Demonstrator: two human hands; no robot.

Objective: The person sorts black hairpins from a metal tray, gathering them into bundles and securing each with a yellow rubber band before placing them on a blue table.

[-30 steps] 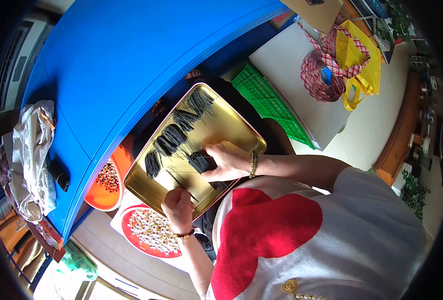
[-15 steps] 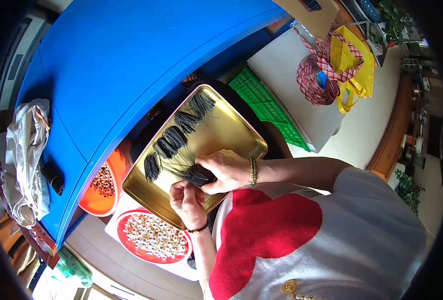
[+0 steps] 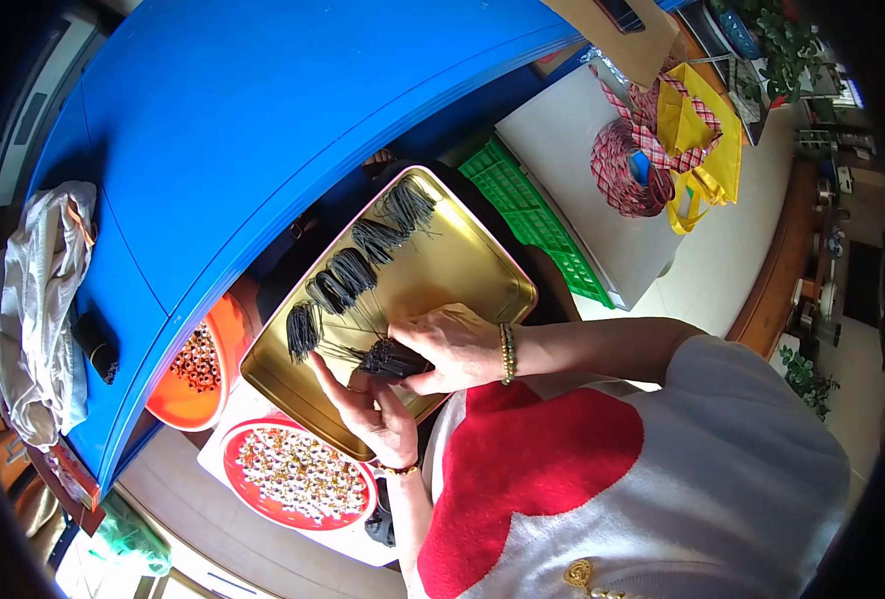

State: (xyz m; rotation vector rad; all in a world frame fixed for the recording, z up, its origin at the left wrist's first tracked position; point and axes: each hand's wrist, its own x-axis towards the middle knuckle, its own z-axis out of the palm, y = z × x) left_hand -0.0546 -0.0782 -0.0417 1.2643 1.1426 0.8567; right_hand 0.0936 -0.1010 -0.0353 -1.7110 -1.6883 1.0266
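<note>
A gold-coloured metal tray (image 3: pixel 462 255) lies under both hands. Several bundles of thin black strands (image 3: pixel 351 272) rest in a row along its far-left side. My right hand (image 3: pixel 452 347), with a beaded bracelet, is closed round another black bundle (image 3: pixel 393 359) over the near part of the tray. Just left of it is my left hand (image 3: pixel 373 414), its fingers apart and holding nothing. The extended index finger points at the lowest bundle in the row (image 3: pixel 303 331), close to its end. Whether it touches that bundle cannot be made out.
A blue table (image 3: pixel 263 110) curves across the upper left, with a pale cloth (image 3: pixel 43 309) on it. Beside the tray are an orange bowl (image 3: pixel 178 404) and a red-rimmed tray (image 3: pixel 298 521) of small pieces. A green crate (image 3: pixel 537 225), patterned ribbon roll (image 3: pixel 612 165) and yellow bag (image 3: pixel 727 165) are at right.
My left hand has opened from a pinch, with its index finger stretched up and left towards the row. My right hand still grips the bundle, which now lies more level.
</note>
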